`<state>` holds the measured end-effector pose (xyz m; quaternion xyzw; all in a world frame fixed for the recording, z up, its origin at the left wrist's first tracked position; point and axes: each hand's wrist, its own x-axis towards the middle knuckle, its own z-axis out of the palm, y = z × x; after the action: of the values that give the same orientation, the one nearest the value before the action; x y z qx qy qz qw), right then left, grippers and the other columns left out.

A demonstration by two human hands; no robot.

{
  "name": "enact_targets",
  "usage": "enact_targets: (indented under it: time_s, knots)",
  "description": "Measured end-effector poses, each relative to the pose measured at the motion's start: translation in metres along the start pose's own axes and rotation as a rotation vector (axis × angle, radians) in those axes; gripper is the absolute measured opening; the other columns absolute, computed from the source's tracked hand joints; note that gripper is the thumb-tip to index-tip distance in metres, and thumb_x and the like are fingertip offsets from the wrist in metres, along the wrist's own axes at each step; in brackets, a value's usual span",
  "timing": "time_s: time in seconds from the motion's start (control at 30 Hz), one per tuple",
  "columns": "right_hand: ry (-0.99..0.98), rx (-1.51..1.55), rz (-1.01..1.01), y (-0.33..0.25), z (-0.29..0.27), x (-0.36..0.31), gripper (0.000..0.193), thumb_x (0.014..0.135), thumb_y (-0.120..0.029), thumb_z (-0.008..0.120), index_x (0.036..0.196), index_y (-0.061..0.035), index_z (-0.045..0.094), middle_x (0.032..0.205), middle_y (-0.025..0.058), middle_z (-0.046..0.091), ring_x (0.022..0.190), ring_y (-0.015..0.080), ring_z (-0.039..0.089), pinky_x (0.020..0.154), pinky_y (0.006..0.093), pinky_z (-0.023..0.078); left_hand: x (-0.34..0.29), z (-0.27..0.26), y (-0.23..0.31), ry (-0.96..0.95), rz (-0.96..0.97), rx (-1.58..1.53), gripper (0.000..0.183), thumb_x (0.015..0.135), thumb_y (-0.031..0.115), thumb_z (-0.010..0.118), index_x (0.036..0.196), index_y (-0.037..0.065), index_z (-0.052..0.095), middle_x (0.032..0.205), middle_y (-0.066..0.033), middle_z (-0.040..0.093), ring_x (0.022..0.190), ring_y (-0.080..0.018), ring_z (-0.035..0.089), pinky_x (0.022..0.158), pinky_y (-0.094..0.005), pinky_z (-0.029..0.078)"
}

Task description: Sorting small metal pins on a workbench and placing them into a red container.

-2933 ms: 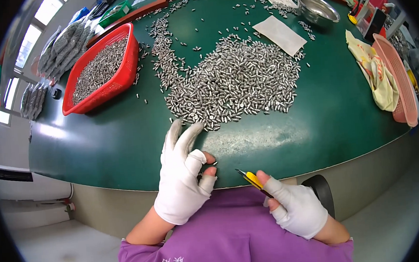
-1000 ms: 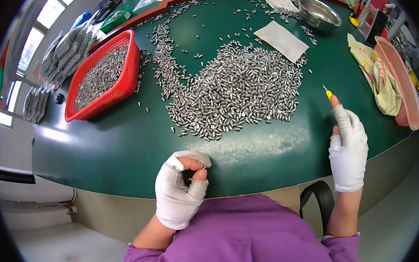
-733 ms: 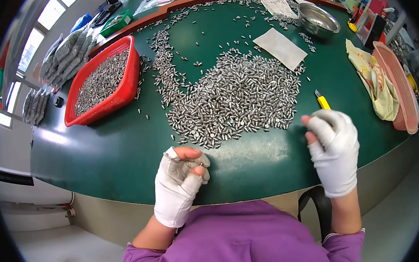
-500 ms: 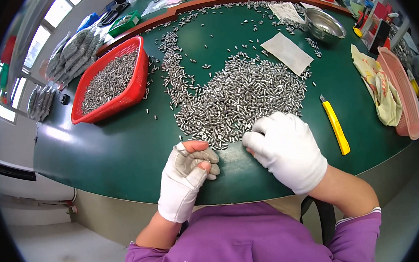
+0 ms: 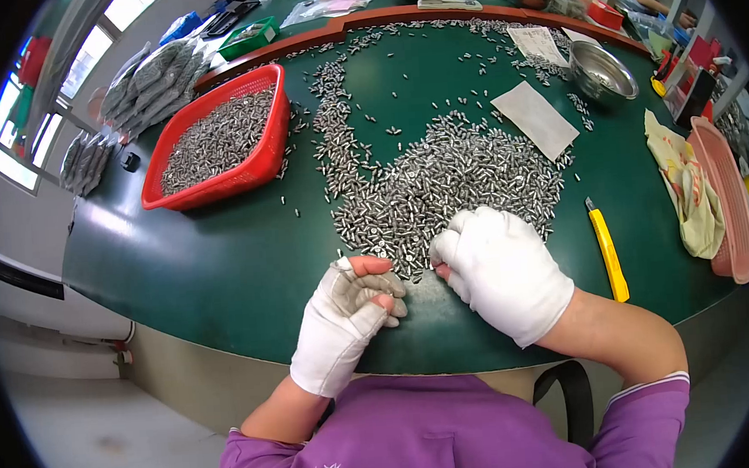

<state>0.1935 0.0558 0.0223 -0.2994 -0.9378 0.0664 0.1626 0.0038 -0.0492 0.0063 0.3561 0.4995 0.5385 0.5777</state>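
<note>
shiny, stubby metal parts [image 5: 456, 169] lie heaped; left hand [image 5: 336, 326] half curled, right hand [image 5: 507, 276] bunched at their edge; cannot tell either grip

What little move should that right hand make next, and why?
Probably the right hand should pick from the metal pile: it is at the pile's near edge, and the yellow knife lies apart on the table. Whether it already holds something is hidden.

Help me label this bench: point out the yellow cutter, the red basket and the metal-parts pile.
Yellow cutter [image 5: 609, 256]: head view, handle.
Red basket [image 5: 246, 171]: head view, near wall.
Metal-parts pile [image 5: 452, 176]: head view, middle.
</note>
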Motion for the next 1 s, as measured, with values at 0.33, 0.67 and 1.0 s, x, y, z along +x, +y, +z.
enact_targets:
  time_s: [0.33,0.67,1.0]
  knots:
    - [0.02,1.04,0.29,-0.006,0.012,-0.007,0.018,0.085,-0.009,0.069,0.102,-0.0051,0.069,0.091,0.0109,0.06,0.076,0.0195,0.061,0.07,0.0294,0.05,0.01,0.006,-0.003,-0.262,-0.201,-0.23,0.044,0.094,0.036,0.065,0.123,0.005,0.051,0.099,-0.0019,0.056,0.073,-0.0078,0.049,0.064,-0.021,0.039]
    - [0.09,0.948,0.185,-0.001,0.009,-0.01,0.014,0.083,-0.004,0.074,0.096,-0.0059,0.067,0.092,0.0062,0.059,0.078,0.0151,0.062,0.067,0.0272,0.051,0.013,0.013,-0.006,-0.188,-0.157,-0.275,0.012,0.098,0.019,0.061,0.106,0.012,0.055,0.084,-0.0015,0.058,0.06,-0.0055,0.044,0.053,-0.0199,0.032]
    - [0.249,0.685,0.003,0.003,0.014,-0.006,0.019,0.073,-0.005,0.078,0.089,-0.0096,0.069,0.085,0.0078,0.063,0.076,0.0262,0.063,0.066,0.0352,0.052,0.014,0.013,-0.008,-0.177,-0.142,-0.326,0.02,0.094,0.027,0.067,0.105,0.01,0.062,0.084,0.0009,0.062,0.061,-0.004,0.046,0.051,-0.0178,0.031]
